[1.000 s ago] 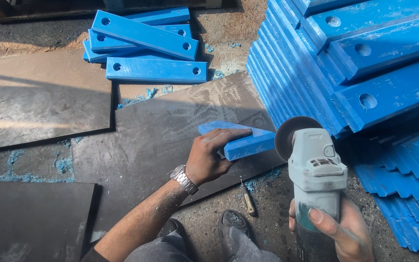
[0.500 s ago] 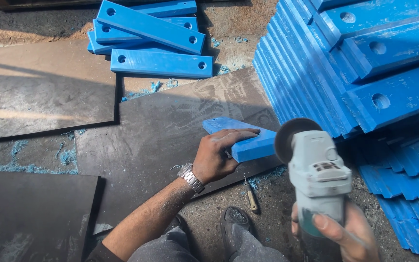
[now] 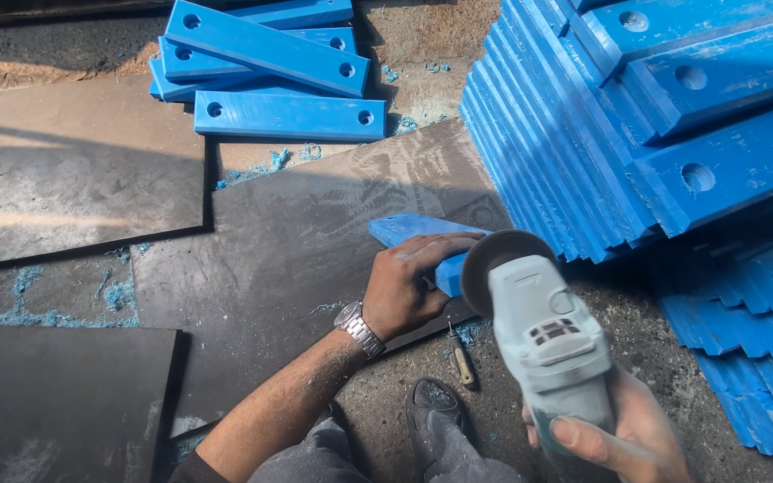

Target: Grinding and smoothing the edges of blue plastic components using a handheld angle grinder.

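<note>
Blue bar, centre of frame, flat on a dark sheet; left hand laid over its near end, fingers curled closed around the edge. Angle grinder, lower right, disc just beside that bar end; right hand wrapped shut around its body. Loose blue bars, upper left; stacked blue bars, upper right.
</note>
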